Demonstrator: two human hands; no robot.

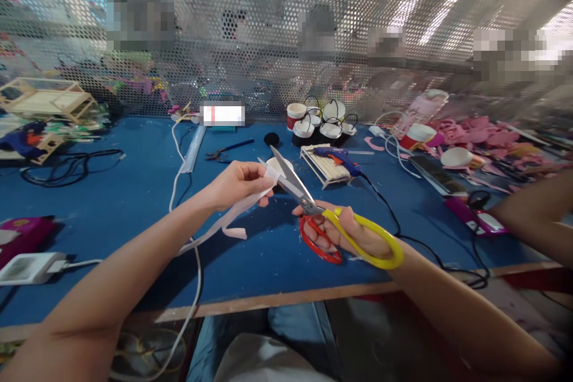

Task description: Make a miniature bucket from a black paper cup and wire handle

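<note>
Evidently, the left hand (239, 184) pinched the white strip (233, 213) above the worktop (264, 268), back from its front edge; the right hand (358, 234) gripped the scissors (308, 202), 2 blades (292, 173) parted at the strip. Left fingertips (265, 182) sat close, so a slip risked a nick.

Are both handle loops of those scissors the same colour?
No, the scissors in the right hand have one red loop and one yellow loop.

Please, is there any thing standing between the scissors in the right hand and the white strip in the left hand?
Nothing visible stands between them: the open scissors in the right hand reach the white strip. The left hand pinches it close beside the blades.
</note>
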